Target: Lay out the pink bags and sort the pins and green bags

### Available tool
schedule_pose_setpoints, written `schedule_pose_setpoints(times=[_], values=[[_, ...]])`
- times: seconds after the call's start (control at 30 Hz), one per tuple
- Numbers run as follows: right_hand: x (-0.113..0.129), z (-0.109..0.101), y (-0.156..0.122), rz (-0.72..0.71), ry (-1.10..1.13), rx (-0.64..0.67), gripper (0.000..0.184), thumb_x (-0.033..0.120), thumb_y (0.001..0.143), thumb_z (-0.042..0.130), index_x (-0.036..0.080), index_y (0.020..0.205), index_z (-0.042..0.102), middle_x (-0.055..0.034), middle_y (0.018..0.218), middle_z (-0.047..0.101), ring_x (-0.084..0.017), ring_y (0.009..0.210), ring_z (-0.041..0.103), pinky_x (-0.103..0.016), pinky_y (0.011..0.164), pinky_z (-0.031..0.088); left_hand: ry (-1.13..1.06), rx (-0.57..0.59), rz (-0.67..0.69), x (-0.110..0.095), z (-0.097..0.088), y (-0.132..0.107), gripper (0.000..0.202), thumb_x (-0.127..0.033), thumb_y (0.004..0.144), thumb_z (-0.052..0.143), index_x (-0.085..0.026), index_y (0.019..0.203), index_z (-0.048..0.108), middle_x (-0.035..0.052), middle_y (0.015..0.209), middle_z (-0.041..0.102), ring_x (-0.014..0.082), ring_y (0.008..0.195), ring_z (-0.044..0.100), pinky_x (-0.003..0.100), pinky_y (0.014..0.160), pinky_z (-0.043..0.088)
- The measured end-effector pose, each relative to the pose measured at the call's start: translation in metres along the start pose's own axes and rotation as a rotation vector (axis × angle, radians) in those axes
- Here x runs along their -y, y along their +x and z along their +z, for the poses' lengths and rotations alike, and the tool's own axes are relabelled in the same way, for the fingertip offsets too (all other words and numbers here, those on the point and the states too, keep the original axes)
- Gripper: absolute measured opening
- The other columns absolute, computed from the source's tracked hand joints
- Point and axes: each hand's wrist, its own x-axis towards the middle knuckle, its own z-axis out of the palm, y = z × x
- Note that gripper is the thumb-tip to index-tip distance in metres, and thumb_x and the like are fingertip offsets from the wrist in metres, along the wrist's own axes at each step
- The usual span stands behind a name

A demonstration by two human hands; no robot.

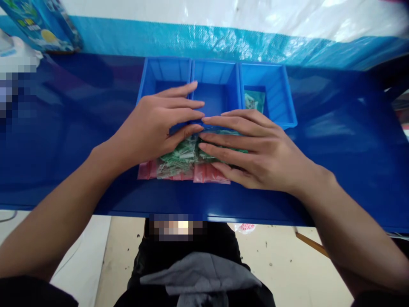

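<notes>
My left hand lies flat with its fingers spread over the near rim of the middle blue plastic bin, and its thumb rests on a heap of small green-printed plastic packets. My right hand lies palm down across the right side of the heap, with its fingertips near my left hand. Pink plastic bags show under the heap's near edge. Neither hand visibly grips anything. Much of the heap is hidden under my hands.
A left blue bin stands beside the middle one. A right blue bin holds a green packet. All stand on a glossy blue bench, backed by a blue woven sheet. A printed box sits at far left.
</notes>
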Motion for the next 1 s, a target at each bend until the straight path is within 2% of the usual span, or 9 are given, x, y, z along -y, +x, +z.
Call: schedule_pose_setpoints(times=[0.13, 0.27, 0.47, 0.63, 0.73, 0.8, 0.87, 0.93, 1.0], values=[[0.001, 0.001, -0.001, 0.004, 0.006, -0.052, 0.025, 0.018, 0.107, 0.069, 0.013, 0.131, 0.073, -0.0085, 0.129, 0.083, -0.03, 0.131, 0.077, -0.049, 0.106, 0.067, -0.008, 0.012, -0.003, -0.003, -0.002, 0.002, 0.021, -0.022, 0.108, 0.069, -0.018, 0.127, 0.078, 0.0065, 0.129, 0.081, 0.0348, 0.133, 0.075, 0.059, 0.101, 0.074], [-0.001, 0.001, -0.002, 0.025, -0.014, -0.057, 0.033, 0.025, 0.105, 0.073, 0.011, 0.135, 0.072, -0.0112, 0.128, 0.083, -0.029, 0.119, 0.081, -0.047, 0.096, 0.068, -0.023, -0.006, -0.041, -0.006, -0.004, 0.002, 0.021, -0.018, 0.107, 0.07, -0.021, 0.126, 0.078, 0.0031, 0.128, 0.081, 0.032, 0.13, 0.076, 0.057, 0.1, 0.075], [-0.002, -0.003, -0.002, -0.015, -0.02, -0.033, 0.039, 0.03, 0.105, 0.075, 0.008, 0.137, 0.071, -0.0118, 0.122, 0.084, -0.029, 0.113, 0.082, -0.047, 0.091, 0.068, -0.014, 0.004, -0.1, -0.008, -0.005, 0.0, 0.017, -0.021, 0.107, 0.072, -0.02, 0.122, 0.08, 0.0033, 0.129, 0.081, 0.0264, 0.128, 0.078, 0.046, 0.106, 0.074], [0.0, -0.007, -0.001, 0.012, 0.025, -0.179, 0.027, 0.011, 0.1, 0.076, 0.011, 0.127, 0.074, -0.0098, 0.11, 0.086, -0.024, 0.104, 0.084, -0.04, 0.083, 0.067, 0.053, -0.048, -0.184, -0.016, -0.013, 0.004, 0.023, -0.024, 0.109, 0.069, -0.023, 0.131, 0.076, 0.0011, 0.136, 0.079, 0.0219, 0.128, 0.078, 0.04, 0.11, 0.071], [0.004, -0.01, -0.001, 0.188, -0.033, -0.285, 0.026, 0.009, 0.1, 0.075, 0.021, 0.123, 0.077, -0.0018, 0.102, 0.087, -0.021, 0.09, 0.083, -0.038, 0.075, 0.065, 0.047, -0.149, -0.159, -0.017, -0.016, 0.007, 0.031, -0.018, 0.108, 0.068, -0.028, 0.136, 0.074, -0.0012, 0.139, 0.078, 0.0205, 0.13, 0.077, 0.037, 0.112, 0.068], [0.009, -0.01, 0.001, 0.398, -0.047, -0.38, 0.027, 0.011, 0.104, 0.069, 0.028, 0.124, 0.077, 0.0028, 0.105, 0.086, -0.018, 0.079, 0.08, -0.037, 0.071, 0.065, 0.066, -0.213, -0.02, -0.016, -0.013, 0.009, 0.041, -0.014, 0.103, 0.072, -0.029, 0.141, 0.071, 0.0016, 0.14, 0.077, 0.0226, 0.126, 0.079, 0.04, 0.108, 0.068], [0.014, -0.009, 0.005, 0.614, 0.115, -0.511, 0.026, 0.014, 0.106, 0.066, 0.032, 0.118, 0.079, 0.0039, 0.111, 0.085, -0.018, 0.075, 0.079, -0.037, 0.069, 0.067, 0.115, -0.254, 0.138, -0.017, -0.008, 0.012, 0.048, -0.015, 0.097, 0.078, -0.023, 0.144, 0.069, 0.008, 0.14, 0.077, 0.0261, 0.122, 0.078, 0.042, 0.098, 0.07], [0.019, -0.008, 0.011, 0.73, 0.333, -0.591, 0.025, 0.013, 0.103, 0.068, 0.032, 0.11, 0.081, 0.0028, 0.112, 0.084, -0.024, 0.092, 0.083, -0.042, 0.08, 0.071, 0.142, -0.279, 0.199, -0.019, -0.003, 0.014, 0.048, -0.019, 0.094, 0.084, -0.018, 0.141, 0.071, 0.0134, 0.14, 0.076, 0.0286, 0.124, 0.076, 0.038, 0.088, 0.073], [0.023, -0.01, 0.015, 0.759, 0.487, -0.608, 0.028, 0.011, 0.1, 0.068, 0.033, 0.105, 0.083, 0.0033, 0.101, 0.084, -0.031, 0.117, 0.081, -0.051, 0.101, 0.071, 0.135, -0.294, 0.164, -0.021, -0.001, 0.014, 0.05, -0.023, 0.091, 0.089, -0.018, 0.139, 0.073, 0.0137, 0.145, 0.073, 0.0303, 0.129, 0.073, 0.034, 0.081, 0.074]])
